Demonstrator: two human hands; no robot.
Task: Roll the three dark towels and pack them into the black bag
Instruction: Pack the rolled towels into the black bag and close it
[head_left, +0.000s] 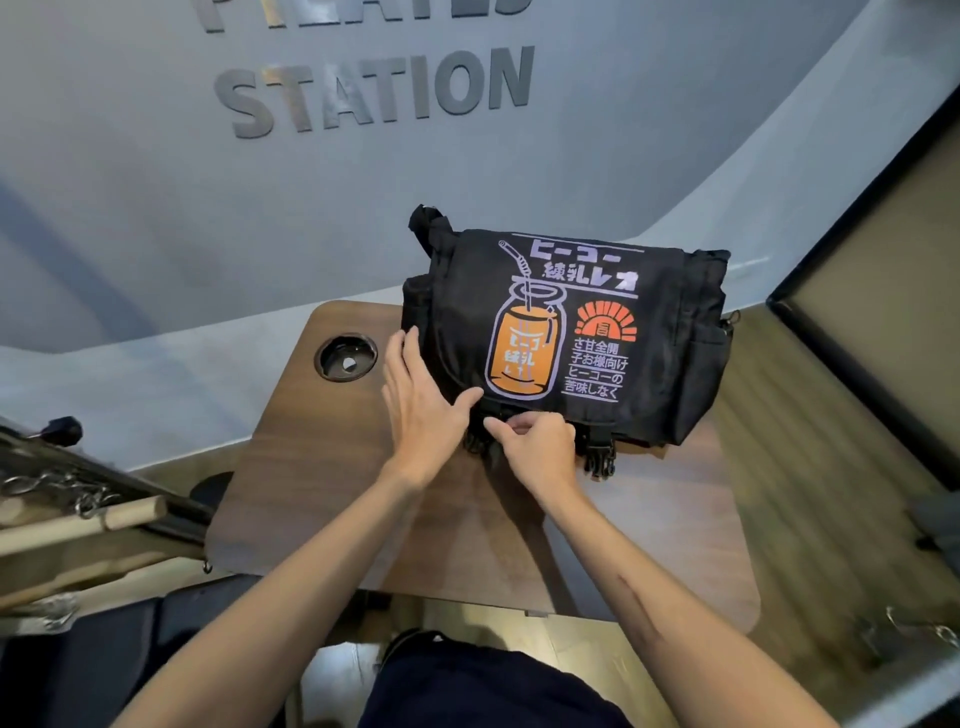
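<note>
The black bag (649, 322) lies on the far part of a small wooden table (332, 499), its flap down, showing an orange jar print and pale lettering. My left hand (423, 400) rests flat against the bag's near left corner, fingers straight, thumb on the flap's edge. My right hand (535, 447) sits at the front edge of the flap with curled fingers pinching the black strap or buckle there. A second black buckle (600, 462) hangs at the front, right of that hand. No towels are in sight.
A round cup holder (345, 358) is sunk into the table's far left corner. Wooden rods and metal rings (78, 512) lie on a rack at the left. A grey wall with raised letters stands behind. A dark-framed panel (883, 332) stands at the right.
</note>
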